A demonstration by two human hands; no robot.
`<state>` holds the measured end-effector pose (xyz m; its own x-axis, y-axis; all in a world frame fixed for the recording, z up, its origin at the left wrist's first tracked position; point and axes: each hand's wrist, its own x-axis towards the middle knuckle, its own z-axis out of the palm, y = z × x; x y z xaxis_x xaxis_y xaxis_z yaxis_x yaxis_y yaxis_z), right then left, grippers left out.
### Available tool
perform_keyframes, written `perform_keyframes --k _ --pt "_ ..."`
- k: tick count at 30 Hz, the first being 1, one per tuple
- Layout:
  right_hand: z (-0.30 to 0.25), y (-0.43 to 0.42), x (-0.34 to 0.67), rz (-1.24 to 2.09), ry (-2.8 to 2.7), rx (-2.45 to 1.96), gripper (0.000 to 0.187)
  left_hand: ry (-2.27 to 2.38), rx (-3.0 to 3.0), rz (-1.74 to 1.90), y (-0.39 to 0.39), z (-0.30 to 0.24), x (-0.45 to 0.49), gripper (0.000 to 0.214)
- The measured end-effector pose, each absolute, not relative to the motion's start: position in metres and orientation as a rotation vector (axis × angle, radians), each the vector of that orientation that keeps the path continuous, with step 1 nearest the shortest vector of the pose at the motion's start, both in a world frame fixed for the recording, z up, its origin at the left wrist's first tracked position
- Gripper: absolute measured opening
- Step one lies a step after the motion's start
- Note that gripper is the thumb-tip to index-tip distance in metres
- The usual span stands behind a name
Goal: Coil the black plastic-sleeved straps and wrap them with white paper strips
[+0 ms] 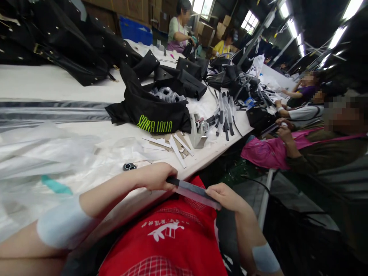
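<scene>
A short black strap (192, 188), with a translucent film along its lower side, stretches between my two hands over the red apron (172, 234). My left hand (161, 177) grips one end, its fingers closed round the black part. At the other end my right hand (225, 196) pinches the strap between thumb and fingers. In front of me on the white table (221, 147) lie white and brown card strips (179, 149), beside a tape dispenser (197, 132). Several black straps partly wrapped in clear film (225, 111) lie behind the dispenser.
A black cloth bag with green lettering (155, 115) holds clear-wrapped pieces. Crumpled plastic film (57, 153) covers the left of the table. Black handbags (71, 46) are piled behind. A co-worker in a pink apron (267, 151) sits to the right; other people work farther back.
</scene>
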<state>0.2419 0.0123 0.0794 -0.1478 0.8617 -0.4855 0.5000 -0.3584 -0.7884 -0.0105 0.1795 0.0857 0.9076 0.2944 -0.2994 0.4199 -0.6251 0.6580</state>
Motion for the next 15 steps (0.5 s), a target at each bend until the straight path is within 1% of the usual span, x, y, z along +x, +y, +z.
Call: perform_keyframes --k 2,5,11,15 --pt "0.077 0.01 0.244 1.51 -1.547 -1.833 0.05 0.506 2.055 -0.258 0.186 0.081 -0.017 0.034" --pt "0.071 0.009 0.249 1.508 -1.596 -1.817 0.052 0.538 1.792 -0.337 0.192 0.069 -0.024 0.035" --pt "0.059 0.02 0.239 1.28 -1.694 -1.813 0.051 0.495 1.725 -0.347 0.184 0.052 -0.019 0.036" --pt "0.057 0.026 0.233 1.15 -1.7 -1.822 0.046 0.454 1.643 -0.337 0.18 0.049 -0.014 0.041"
